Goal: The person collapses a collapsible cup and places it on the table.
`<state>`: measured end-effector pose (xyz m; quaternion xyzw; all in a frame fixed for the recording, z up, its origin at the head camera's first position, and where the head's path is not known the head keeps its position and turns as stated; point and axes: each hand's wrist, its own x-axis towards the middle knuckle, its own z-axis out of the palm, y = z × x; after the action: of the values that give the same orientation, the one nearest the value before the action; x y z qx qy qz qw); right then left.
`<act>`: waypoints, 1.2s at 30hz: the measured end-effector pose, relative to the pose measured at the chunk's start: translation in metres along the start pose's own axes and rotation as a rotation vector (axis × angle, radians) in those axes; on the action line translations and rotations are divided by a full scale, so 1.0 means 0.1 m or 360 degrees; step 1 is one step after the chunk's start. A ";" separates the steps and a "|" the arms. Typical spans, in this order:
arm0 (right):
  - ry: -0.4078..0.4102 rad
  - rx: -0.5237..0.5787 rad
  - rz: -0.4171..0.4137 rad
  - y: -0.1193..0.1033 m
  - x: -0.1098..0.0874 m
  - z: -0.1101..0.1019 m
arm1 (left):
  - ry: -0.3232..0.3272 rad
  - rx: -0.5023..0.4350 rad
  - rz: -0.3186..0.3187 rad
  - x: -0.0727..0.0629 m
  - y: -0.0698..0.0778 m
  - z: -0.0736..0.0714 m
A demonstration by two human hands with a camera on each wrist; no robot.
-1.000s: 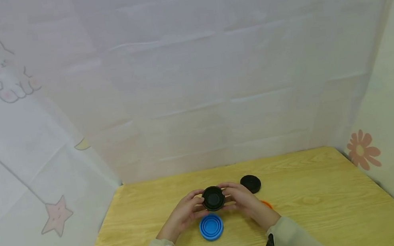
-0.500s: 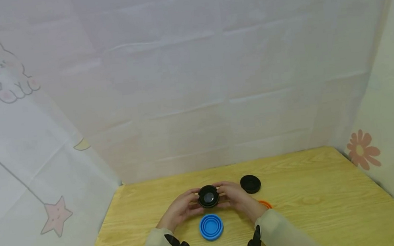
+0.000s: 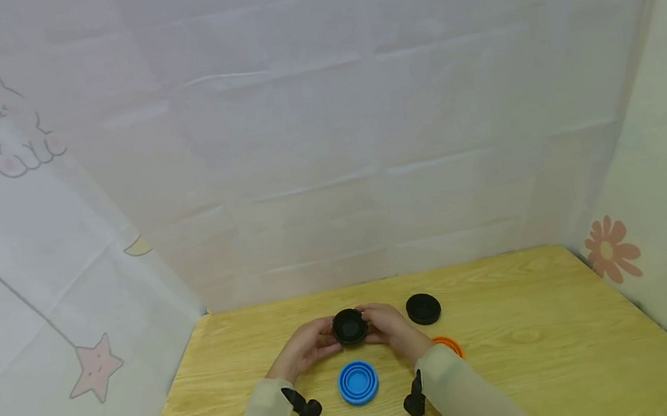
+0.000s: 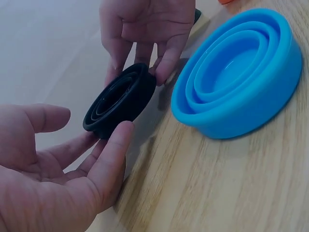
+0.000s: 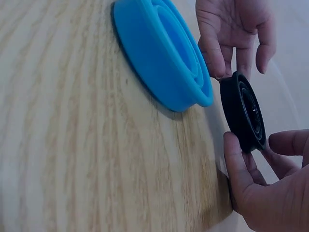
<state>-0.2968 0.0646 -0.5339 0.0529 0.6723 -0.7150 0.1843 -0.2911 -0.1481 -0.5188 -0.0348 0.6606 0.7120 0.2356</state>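
Both hands hold a small black collapsible cup [image 3: 349, 327], folded flat into rings, beyond the blue one. My left hand [image 3: 308, 347] grips its left side, thumb on the near edge and fingers beneath, as the left wrist view shows. Opposite, my right hand [image 3: 390, 327] pinches the right side with thumb and fingers. In the left wrist view, the black cup tilts above the table surface. A blue collapsible cup [image 3: 358, 383], also folded flat with its rings facing up, lies on the table between my forearms.
Another black round folded piece [image 3: 423, 309] lies beyond my right hand. An orange ringed piece [image 3: 449, 345] is partly hidden by my right forearm. The wood-grain table [image 3: 536, 336] meets a hanging printed cloth [image 3: 305, 170] at its back edge.
Both hands have carried the black cup slightly away and to the left, changing its tilt. More of the orange piece shows beside the right forearm. The blue cup stays in place.
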 end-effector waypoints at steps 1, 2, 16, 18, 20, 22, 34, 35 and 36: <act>0.0010 -0.0027 -0.0009 0.00 0.02 0.01 | 0.0021 -0.0006 -0.0002 0.01 0.01 0.00; 0.0027 -0.0053 -0.0013 0.00 0.03 0.01 | 0.0038 -0.0009 -0.0008 0.01 0.01 0.00; 0.0095 -0.0010 0.0017 -0.04 0.09 -0.05 | 0.0018 0.0193 0.0046 -0.03 0.00 -0.04; 0.0069 -0.0004 0.0027 -0.08 0.10 -0.10 | 0.0033 0.0278 0.0081 -0.03 0.02 -0.06; 0.0055 -0.0019 0.0040 -0.14 0.09 -0.17 | 0.0076 0.0412 0.0129 -0.03 0.04 -0.08; 0.0050 -0.0058 0.0033 -0.20 0.07 -0.25 | 0.0131 0.0571 0.0196 -0.04 0.08 -0.11; 0.0070 -0.0846 -0.0380 -0.56 -0.14 -0.78 | 0.0405 0.1511 0.0774 -0.32 0.32 -0.26; 0.0070 -0.0935 -0.0443 -0.57 -0.17 -0.85 | 0.0418 0.1585 0.0828 -0.35 0.33 -0.27; 0.0072 -0.1025 -0.0505 -0.58 -0.20 -0.91 | 0.0431 0.1652 0.0874 -0.38 0.34 -0.29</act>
<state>-0.3129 0.1597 -0.4814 -0.0970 0.8669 -0.4849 0.0634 -0.2777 -0.1878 -0.4771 0.1662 0.9308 0.3205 -0.0569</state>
